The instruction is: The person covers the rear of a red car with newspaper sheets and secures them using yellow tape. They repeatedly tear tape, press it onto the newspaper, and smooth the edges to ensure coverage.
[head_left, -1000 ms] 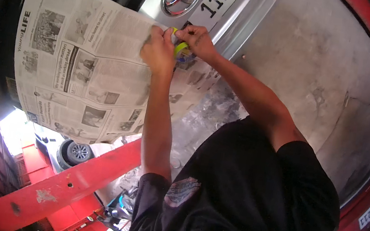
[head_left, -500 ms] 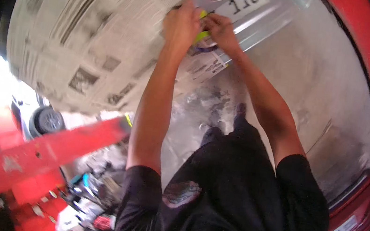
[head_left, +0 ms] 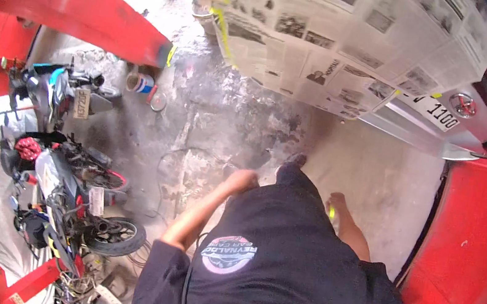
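A yellow-green band, likely tape [head_left: 331, 213], shows at a person's right hand [head_left: 337, 201], right of the frame's centre.
The left hand [head_left: 243, 181] hangs near centre; whether either hand's fingers are apart or clamped cannot be told. Newspaper sheets [head_left: 332, 49], upper right, lie over a silver vehicle panel [head_left: 405, 127], with yellow-green strips [head_left: 223, 36] along their edges. Weakly stuck strips could let the paper peel away.
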### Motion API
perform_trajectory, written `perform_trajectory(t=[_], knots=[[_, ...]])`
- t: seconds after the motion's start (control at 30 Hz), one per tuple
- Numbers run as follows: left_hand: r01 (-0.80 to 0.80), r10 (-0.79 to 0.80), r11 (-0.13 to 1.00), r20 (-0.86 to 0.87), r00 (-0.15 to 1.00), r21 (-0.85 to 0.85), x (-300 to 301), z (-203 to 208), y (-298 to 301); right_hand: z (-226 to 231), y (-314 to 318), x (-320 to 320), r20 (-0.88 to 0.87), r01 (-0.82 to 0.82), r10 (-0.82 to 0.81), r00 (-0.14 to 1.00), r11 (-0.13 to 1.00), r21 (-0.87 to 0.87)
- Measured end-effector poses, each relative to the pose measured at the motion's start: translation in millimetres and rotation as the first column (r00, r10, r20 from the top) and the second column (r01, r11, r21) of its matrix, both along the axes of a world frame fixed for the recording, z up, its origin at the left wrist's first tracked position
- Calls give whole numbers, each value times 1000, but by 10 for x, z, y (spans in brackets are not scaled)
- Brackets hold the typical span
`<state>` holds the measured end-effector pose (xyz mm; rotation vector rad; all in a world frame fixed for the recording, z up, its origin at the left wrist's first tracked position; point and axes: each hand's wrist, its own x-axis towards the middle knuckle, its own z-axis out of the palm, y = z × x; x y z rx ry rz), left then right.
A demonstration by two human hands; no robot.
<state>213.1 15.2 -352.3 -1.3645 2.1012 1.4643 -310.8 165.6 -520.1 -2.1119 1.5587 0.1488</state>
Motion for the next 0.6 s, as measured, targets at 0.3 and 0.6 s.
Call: perform_trajectory(t=[0.3,0.6], knots=[[-720,406,694,-816,411,-17,456,1352,-795,3811,-2887,3447,625,-41,-280,729,893,448],[-628,578,610,-813,-65,483,1091,2163,-816,4624,-2849,4492,661,42,54,749,991,-128]])
